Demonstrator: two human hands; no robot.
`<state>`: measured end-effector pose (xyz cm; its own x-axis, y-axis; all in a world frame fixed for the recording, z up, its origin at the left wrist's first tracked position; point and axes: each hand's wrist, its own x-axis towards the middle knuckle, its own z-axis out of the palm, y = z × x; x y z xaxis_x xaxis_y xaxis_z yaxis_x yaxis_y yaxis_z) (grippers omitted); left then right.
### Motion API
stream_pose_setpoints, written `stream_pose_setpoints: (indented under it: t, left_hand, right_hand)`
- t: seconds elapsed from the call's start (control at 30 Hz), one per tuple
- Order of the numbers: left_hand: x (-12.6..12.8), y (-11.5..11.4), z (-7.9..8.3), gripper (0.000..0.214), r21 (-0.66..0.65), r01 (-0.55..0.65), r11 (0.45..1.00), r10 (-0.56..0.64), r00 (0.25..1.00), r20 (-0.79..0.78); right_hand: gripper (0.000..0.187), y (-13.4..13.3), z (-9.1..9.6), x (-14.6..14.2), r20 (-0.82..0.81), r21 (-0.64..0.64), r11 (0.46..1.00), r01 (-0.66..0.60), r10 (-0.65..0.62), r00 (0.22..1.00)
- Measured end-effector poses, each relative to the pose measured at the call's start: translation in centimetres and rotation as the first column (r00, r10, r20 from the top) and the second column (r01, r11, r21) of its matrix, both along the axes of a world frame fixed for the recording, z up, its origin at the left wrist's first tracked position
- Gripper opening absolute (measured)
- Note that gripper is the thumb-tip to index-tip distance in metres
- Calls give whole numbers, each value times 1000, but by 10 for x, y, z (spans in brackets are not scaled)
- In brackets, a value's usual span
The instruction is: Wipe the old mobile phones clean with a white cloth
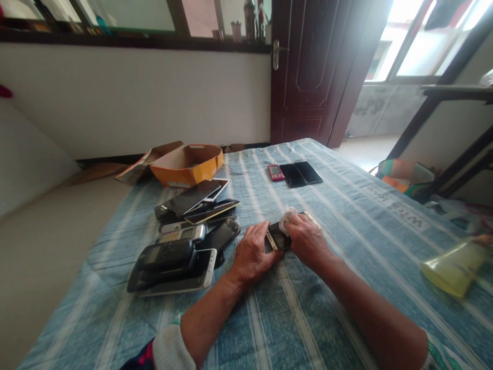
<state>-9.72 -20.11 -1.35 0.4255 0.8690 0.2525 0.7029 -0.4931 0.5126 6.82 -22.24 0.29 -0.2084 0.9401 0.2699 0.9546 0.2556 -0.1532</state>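
A dark-screened smartphone (pixel 280 237) with pale ends lies on the striped cloth before me. My left hand (pixel 254 252) grips its near left end, thumb along the lower edge and fingers at the upper one. Pinched in my right hand (pixel 306 239) is a crumpled white tissue (pixel 287 218), pressed onto the phone's screen. The right hand covers much of the phone's far end. To the left of my left hand sits a heap of old phones, with a black handset (pixel 166 255) on a white-edged smartphone (pixel 208 272) at its near side.
Beyond my hands lie a small pink phone (pixel 275 173) and two black smartphones (pixel 301 174) side by side. An open orange cardboard box (pixel 185 174) stands at the far left. A yellow translucent bag (pixel 449 270) is on the right.
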Motion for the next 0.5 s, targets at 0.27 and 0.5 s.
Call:
stream_pose_setpoints:
  t: [0.27,0.5]
  left_hand:
    - [1,0,1,61,27,18,999,-19,999,37]
    - [1,0,4,60,29,10,1000,-11,999,32]
  right_hand:
    - [17,-14,-5,-19,-71,8,978,-208,208,976]
    - [17,-1,-1,-23,-50,-10,981,-195,194,980]
